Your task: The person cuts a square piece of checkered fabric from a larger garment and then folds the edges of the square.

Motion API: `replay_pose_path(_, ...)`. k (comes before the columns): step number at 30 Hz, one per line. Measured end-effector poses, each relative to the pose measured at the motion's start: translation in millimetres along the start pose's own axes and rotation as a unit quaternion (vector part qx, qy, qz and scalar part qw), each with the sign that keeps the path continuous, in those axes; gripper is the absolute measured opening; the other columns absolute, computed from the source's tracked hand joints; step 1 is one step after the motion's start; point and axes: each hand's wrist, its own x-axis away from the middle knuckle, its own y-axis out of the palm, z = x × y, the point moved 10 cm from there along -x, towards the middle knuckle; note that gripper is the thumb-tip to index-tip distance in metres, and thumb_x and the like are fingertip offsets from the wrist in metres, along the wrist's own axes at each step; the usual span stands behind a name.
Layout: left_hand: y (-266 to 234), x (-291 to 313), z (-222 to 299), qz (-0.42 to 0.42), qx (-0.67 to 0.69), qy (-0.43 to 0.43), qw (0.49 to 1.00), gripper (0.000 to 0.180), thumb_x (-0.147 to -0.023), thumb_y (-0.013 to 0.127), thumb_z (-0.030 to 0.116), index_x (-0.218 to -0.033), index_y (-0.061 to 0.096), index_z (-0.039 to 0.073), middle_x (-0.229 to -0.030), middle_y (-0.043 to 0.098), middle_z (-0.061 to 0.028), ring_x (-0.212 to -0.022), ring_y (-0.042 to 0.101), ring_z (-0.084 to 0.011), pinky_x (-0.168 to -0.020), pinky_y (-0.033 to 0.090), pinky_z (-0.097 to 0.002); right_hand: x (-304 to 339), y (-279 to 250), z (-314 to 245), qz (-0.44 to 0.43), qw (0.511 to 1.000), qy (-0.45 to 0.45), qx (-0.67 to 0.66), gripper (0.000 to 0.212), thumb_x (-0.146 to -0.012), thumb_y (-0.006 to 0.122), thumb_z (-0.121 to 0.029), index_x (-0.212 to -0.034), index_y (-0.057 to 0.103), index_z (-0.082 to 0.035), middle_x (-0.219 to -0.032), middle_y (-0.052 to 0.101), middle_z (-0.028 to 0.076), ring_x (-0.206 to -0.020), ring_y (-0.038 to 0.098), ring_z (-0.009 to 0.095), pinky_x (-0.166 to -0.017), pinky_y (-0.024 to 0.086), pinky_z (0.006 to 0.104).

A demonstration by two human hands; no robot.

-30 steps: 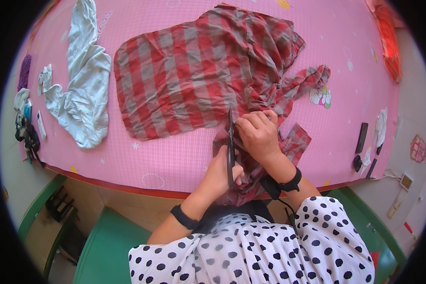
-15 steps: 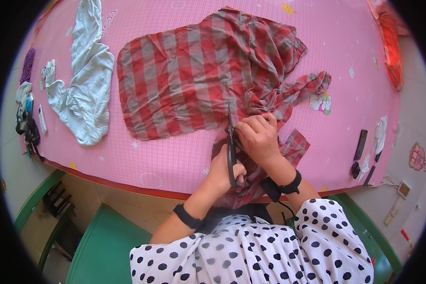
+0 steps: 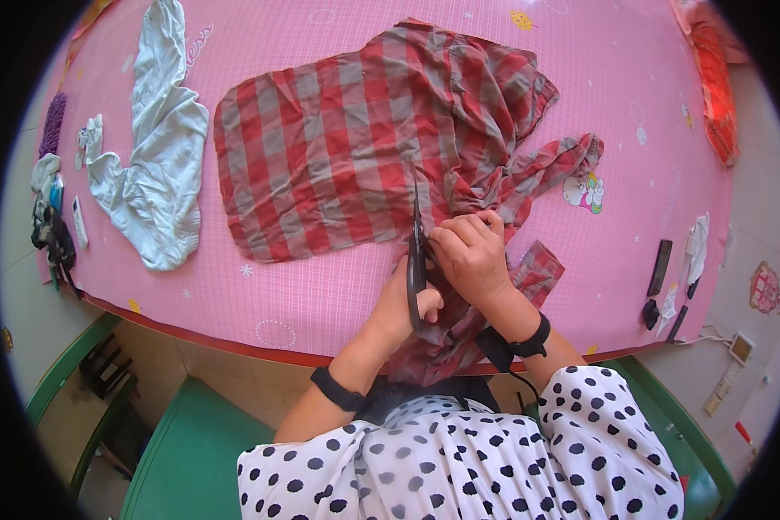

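A red and grey checked shirt [image 3: 321,156] lies spread and rumpled over the table, one sleeve stretching right and more cloth hanging toward me over the near edge. My left hand [image 3: 400,299] is closed round the handles of black scissors [image 3: 417,260]. Their blades point away from me, with the tip on the checked cloth. Close on the right, my right hand [image 3: 470,256] pinches a fold of the shirt beside the blades. How far the lower blade runs under the cloth is hidden.
The pink patterned tablecloth [image 3: 312,303] covers the table. A pale blue garment [image 3: 160,173] lies at left, near a purple item [image 3: 52,126] and a dark bundle [image 3: 54,238]. At right are a black remote [image 3: 659,267] and white cloth [image 3: 696,247]. A green chair [image 3: 191,451] stands below.
The scissors have tipped slightly left and now stand more upright, my left hand moving with them. The checked shirt has shifted a little. My right hand keeps its grip on the cloth.
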Motion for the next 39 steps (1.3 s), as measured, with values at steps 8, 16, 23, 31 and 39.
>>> replay_pose_path(8,-0.3,-5.1,-2.5,0.000,-0.019,-0.008,1.000,0.051,-0.073,0.060,0.010,-0.119,0.044,-0.004,-0.069,0.061,-0.0104,-0.056,0.061,-0.0193,-0.052,0.047,-0.0307,-1.7,-1.0,-0.9,0.008,1.000,0.002,-0.015,0.016,-0.074,0.074,-0.009,-0.088,0.066,-0.011,-0.085,0.064,0.000,-0.081,0.064,0.018,-0.086,0.040,0.0378)
replay_pose_path(16,-1.8,0.2,-2.1,0.008,0.037,-0.008,0.999,0.042,-0.077,0.057,0.007,-0.116,0.044,-0.003,-0.069,0.061,-0.0109,-0.051,0.059,-0.0188,-0.046,0.045,-0.0296,-4.3,-0.6,-4.4,0.007,1.000,0.001,-0.023,0.018,-0.073,0.077,-0.008,-0.087,0.067,-0.011,-0.085,0.065,0.000,-0.081,0.063,0.019,-0.085,0.040,0.0375)
replay_pose_path(23,-4.6,-8.2,5.4,-0.026,0.022,0.029,0.999,0.048,-0.076,0.058,0.010,-0.119,0.042,-0.003,-0.073,0.060,-0.0116,-0.055,0.058,-0.0185,-0.051,0.047,-0.0292,-3.7,-3.7,-6.5,0.012,1.000,-0.001,-0.025,0.016,-0.074,0.076,-0.008,-0.087,0.067,-0.011,-0.085,0.065,0.000,-0.081,0.063,0.018,-0.086,0.040,0.0374)
replay_pose_path(31,-3.1,-13.0,13.9,-0.030,0.024,0.013,0.999,0.050,-0.072,0.060,0.016,-0.117,0.049,-0.003,-0.074,0.063,-0.0098,-0.058,0.060,-0.0165,-0.051,0.044,-0.0267,-1.9,-7.3,-6.1,0.012,1.000,-0.007,-0.021,0.016,-0.073,0.073,-0.010,-0.087,0.066,-0.012,-0.085,0.065,0.000,-0.082,0.064,0.018,-0.086,0.041,0.0379)
replay_pose_path(39,-6.3,-12.8,12.8,-0.016,0.022,0.016,0.999,0.049,-0.072,0.061,0.018,-0.116,0.051,-0.001,-0.077,0.065,-0.0094,-0.059,0.061,-0.0150,-0.047,0.043,-0.0234,-3.3,-9.0,-5.9,0.021,1.000,-0.016,-0.014,0.015,-0.073,0.068,-0.013,-0.087,0.063,-0.012,-0.084,0.064,-0.001,-0.081,0.064,0.017,-0.088,0.040,0.0388)
